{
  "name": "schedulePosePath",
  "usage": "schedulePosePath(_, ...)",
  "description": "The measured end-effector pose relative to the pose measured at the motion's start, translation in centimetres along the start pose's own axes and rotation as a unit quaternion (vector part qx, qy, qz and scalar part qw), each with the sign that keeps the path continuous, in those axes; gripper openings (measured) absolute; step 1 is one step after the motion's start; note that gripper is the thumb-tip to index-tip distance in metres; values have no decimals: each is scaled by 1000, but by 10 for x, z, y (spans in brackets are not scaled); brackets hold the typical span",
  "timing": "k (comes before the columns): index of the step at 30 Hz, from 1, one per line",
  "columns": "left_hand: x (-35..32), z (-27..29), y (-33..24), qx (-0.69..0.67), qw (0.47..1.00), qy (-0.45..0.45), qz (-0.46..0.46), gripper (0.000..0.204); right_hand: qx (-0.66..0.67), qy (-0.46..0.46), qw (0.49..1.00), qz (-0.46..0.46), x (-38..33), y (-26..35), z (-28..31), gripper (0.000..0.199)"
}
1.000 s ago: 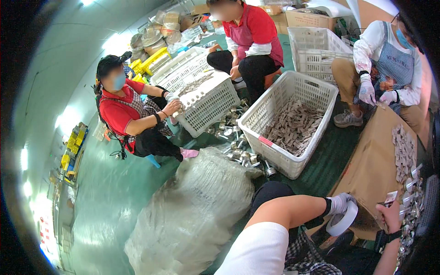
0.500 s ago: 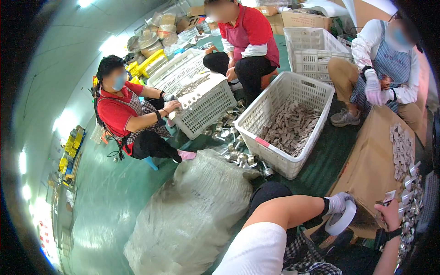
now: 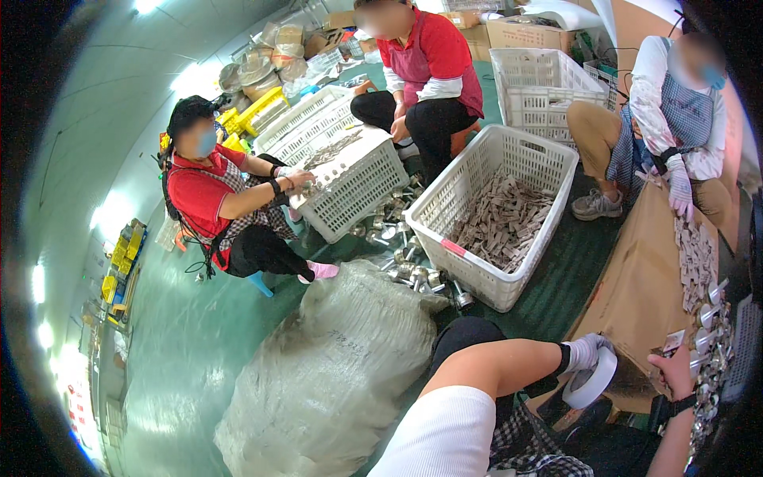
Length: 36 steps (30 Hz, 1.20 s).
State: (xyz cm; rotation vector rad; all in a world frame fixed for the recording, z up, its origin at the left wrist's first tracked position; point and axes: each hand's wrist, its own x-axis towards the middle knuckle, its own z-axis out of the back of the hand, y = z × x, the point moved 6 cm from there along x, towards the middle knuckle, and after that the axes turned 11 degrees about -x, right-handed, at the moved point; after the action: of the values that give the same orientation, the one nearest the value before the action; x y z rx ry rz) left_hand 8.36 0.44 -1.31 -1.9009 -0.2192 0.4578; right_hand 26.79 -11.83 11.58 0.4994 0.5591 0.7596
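Note:
My left hand (image 3: 584, 352), in a light glove, is closed round the rim of a wide roll of white tape (image 3: 588, 387) beside the cardboard's near end. To its right, my right hand (image 3: 675, 372) pinches a small flat piece with a pale face (image 3: 673, 341); its exact kind is too small to make out. Right next to that hand are several silvery metal parts with round ends (image 3: 707, 350). Small grey-beige strips (image 3: 694, 262) are heaped on the brown cardboard box (image 3: 628, 294) just beyond.
A white crate (image 3: 421, 219) of similar strips stands ahead, with metal parts (image 3: 421, 274) on the floor beside it. A large filled translucent sack (image 3: 326, 381) lies at my left. Co-workers sit at left (image 3: 203, 191), at the back (image 3: 433, 75) and at right (image 3: 675, 119).
The right co-worker's gloved hand has moved down to the strips on the cardboard. At left, the other co-worker's hands have shifted slightly over the crate. My own hands have barely moved.

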Motion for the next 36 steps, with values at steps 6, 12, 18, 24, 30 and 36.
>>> schedulePosePath(6,4,3,13,-4,1000,2,-9,41,-18,11,1000,16,0,3,-2,51)
schedulePosePath(12,1,-3,5,-19,1000,5,9,36,-11,4,1000,-2,-7,5,1,49)
schedulePosePath(18,-7,-2,-4,12,1000,-8,-1,34,-9,2,1000,9,-7,6,0,51)
schedulePosePath(24,-2,-3,4,-4,1000,7,-2,38,-14,-8,1000,-2,-6,0,0,51)
schedulePosePath(30,4,-2,13,-10,1000,-2,6,41,-37,-13,999,18,-4,0,-1,50)
schedulePosePath(36,-1,1,14,-36,999,0,21,44,-53,19,998,-36,-10,10,-3,51)
